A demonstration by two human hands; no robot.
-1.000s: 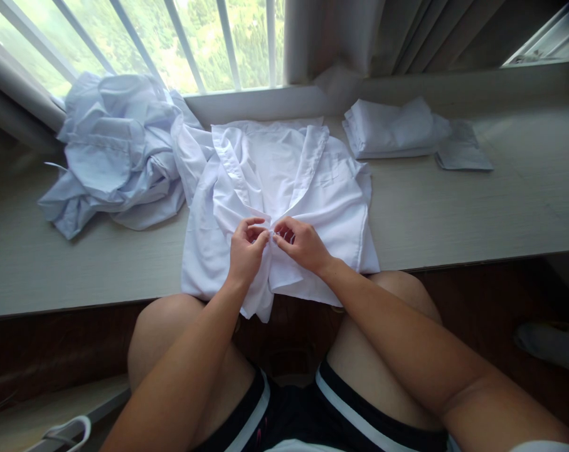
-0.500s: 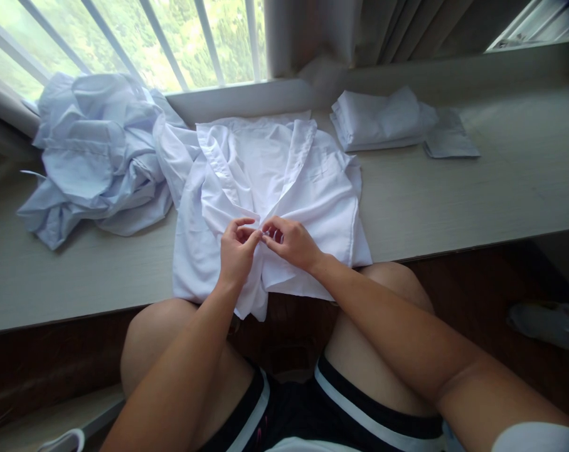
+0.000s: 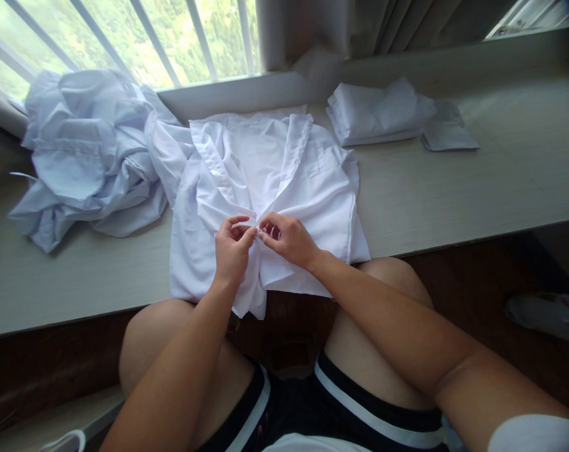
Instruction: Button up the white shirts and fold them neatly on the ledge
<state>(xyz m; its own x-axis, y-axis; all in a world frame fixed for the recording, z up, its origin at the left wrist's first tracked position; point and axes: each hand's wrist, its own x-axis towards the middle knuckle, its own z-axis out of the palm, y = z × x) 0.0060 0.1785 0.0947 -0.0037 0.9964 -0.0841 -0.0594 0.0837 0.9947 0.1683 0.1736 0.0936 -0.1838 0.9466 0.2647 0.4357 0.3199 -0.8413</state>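
A white garment (image 3: 312, 188) with an open V-shaped front lies spread over the ledge, its lower edge hanging over the front. My left hand (image 3: 234, 245) pinches the cloth at the point where the two front edges meet. Right beside it, my right hand (image 3: 287, 237) is closed on the same spot, thumb and forefinger together. The fingertips of both hands nearly touch. Whatever small part of the cloth lies between them is too small to make out.
A crumpled pile of white cloth (image 3: 81, 157) lies at the left by the barred window (image 3: 171, 37). Folded white cloth (image 3: 378, 113) and a small flat piece (image 3: 448, 129) rest at the back right of the ledge (image 3: 514, 163). A clear bag (image 3: 545, 314) is low at the right.
The whole view has shifted slightly, so the ledge and cloths appear a little further left and up. Both hands keep their grip on the garment, with only slight finger movement.
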